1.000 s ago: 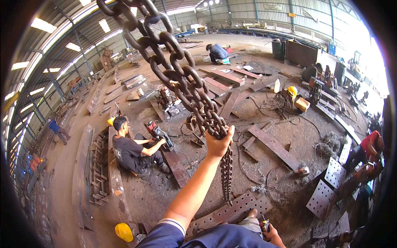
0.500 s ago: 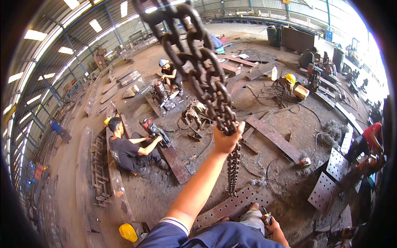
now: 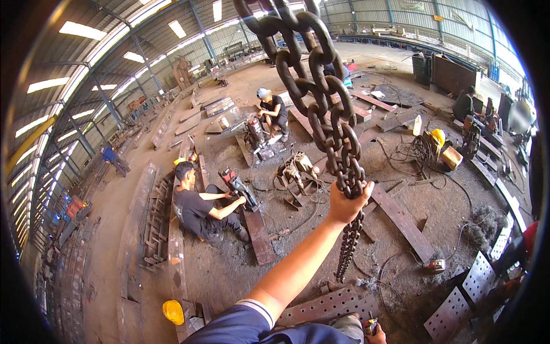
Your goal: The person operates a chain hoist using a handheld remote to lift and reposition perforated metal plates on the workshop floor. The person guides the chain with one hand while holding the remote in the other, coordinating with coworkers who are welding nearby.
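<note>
A heavy dark steel chain [image 3: 321, 94] hangs in several strands from the upper edge of the view. My left hand [image 3: 347, 205] is closed around it, with the arm stretched forward. Below the fist, a narrower run of links [image 3: 348, 252] dangles above a drilled steel plate [image 3: 321, 307] near my feet. At the lower edge, my right hand [image 3: 376, 337] is partly cut off. Its fingers are around a small black-and-yellow handheld device [image 3: 370, 325], whose exact kind I cannot make out.
A seated person [image 3: 197, 203] works with a red-and-grey drilling machine [image 3: 238, 186] to my left; another person [image 3: 272, 114] crouches farther off. Long steel plates [image 3: 401, 221], cables and perforated plates [image 3: 450, 315] lie rightward. A yellow helmet [image 3: 173, 312] sits lower left.
The view has turned left, so the surroundings sit farther right in the picture. My left hand keeps its hold on the chain. My right hand is now lower and more cut off.
</note>
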Action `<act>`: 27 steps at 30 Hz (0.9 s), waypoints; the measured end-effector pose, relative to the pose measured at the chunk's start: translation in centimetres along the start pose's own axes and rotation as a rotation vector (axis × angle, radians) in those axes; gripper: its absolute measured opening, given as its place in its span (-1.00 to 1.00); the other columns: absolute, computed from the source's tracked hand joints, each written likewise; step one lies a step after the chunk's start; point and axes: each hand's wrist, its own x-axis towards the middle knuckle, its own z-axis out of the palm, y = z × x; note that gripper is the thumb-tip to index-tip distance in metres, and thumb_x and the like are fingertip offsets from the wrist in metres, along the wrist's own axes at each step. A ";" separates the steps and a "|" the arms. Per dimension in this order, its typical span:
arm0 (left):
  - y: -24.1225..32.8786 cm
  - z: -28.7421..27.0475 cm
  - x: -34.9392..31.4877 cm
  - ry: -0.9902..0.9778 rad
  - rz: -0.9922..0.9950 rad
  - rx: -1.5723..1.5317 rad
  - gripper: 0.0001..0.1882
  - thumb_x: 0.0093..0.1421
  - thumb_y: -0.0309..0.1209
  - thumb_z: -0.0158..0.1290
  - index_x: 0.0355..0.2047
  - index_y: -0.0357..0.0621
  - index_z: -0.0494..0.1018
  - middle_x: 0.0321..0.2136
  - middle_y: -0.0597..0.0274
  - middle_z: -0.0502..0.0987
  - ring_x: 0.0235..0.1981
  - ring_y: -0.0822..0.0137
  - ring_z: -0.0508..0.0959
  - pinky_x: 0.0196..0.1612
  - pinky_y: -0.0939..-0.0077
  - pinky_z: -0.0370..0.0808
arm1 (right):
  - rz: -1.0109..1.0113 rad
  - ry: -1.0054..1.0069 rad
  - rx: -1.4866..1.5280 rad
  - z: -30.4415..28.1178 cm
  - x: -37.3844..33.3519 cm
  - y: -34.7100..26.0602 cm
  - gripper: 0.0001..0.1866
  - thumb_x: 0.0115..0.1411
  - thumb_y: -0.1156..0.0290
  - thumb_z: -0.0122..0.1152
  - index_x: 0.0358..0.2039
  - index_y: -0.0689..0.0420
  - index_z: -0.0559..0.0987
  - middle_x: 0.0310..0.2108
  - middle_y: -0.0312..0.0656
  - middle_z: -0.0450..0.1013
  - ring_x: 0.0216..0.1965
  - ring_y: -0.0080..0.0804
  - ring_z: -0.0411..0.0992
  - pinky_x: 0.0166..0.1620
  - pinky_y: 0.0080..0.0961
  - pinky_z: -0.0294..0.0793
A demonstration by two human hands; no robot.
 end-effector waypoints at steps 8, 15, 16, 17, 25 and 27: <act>-4.8 4.1 2.2 0.070 -0.068 -0.071 -0.85 0.22 -0.51 0.28 -0.34 -0.13 0.48 -0.59 0.37 0.53 -0.66 0.54 0.51 -0.59 0.66 0.46 | 0.032 0.074 0.085 -7.5 3.1 -1.4 -0.07 0.02 0.02 0.43 0.37 -0.02 0.26 0.04 0.13 0.53 0.09 0.08 0.51 0.12 -0.16 0.52; -5.7 6.4 2.5 0.018 -0.074 0.089 -0.84 0.28 -0.44 0.20 -0.39 -0.14 0.43 -0.57 0.28 0.50 -0.65 0.48 0.49 -0.57 0.59 0.44 | 0.148 0.094 0.178 -11.0 2.9 0.7 0.02 -0.08 0.27 0.56 0.39 -0.10 0.24 0.09 0.02 0.53 0.13 -0.03 0.50 0.17 -0.22 0.49; -5.9 7.1 2.5 0.022 -0.060 0.083 -0.84 0.28 -0.44 0.20 -0.39 -0.15 0.43 -0.58 0.28 0.50 -0.65 0.47 0.49 -0.55 0.59 0.44 | 0.155 0.121 0.152 -10.9 2.4 1.2 0.02 -0.09 0.28 0.56 0.39 -0.10 0.24 0.08 0.01 0.54 0.12 -0.03 0.51 0.16 -0.23 0.49; -6.1 7.6 2.7 0.019 -0.083 0.092 -0.83 0.28 -0.44 0.21 -0.39 -0.17 0.44 -0.61 0.28 0.49 -0.66 0.46 0.49 -0.53 0.59 0.43 | 0.174 0.132 0.195 -10.8 1.7 1.7 0.02 -0.09 0.29 0.56 0.39 -0.10 0.25 0.07 0.00 0.55 0.11 -0.03 0.52 0.16 -0.23 0.49; -8.1 13.6 3.6 -0.027 -0.025 0.078 -0.83 0.28 -0.46 0.20 -0.39 -0.20 0.44 -0.57 0.21 0.50 -0.65 0.45 0.49 -0.51 0.54 0.49 | 0.440 0.110 0.326 -6.4 -5.9 6.5 0.04 -0.07 0.34 0.57 0.42 -0.16 0.22 0.06 -0.03 0.56 0.09 -0.11 0.54 0.14 -0.26 0.51; -8.4 14.8 3.4 -0.055 -0.039 0.057 -0.84 0.28 -0.46 0.20 -0.39 -0.20 0.44 -0.58 0.21 0.51 -0.65 0.45 0.49 -0.51 0.54 0.49 | 0.499 0.080 0.429 -4.8 -8.2 7.2 0.04 -0.07 0.36 0.57 0.42 -0.18 0.22 0.09 -0.07 0.55 0.11 -0.14 0.53 0.15 -0.27 0.51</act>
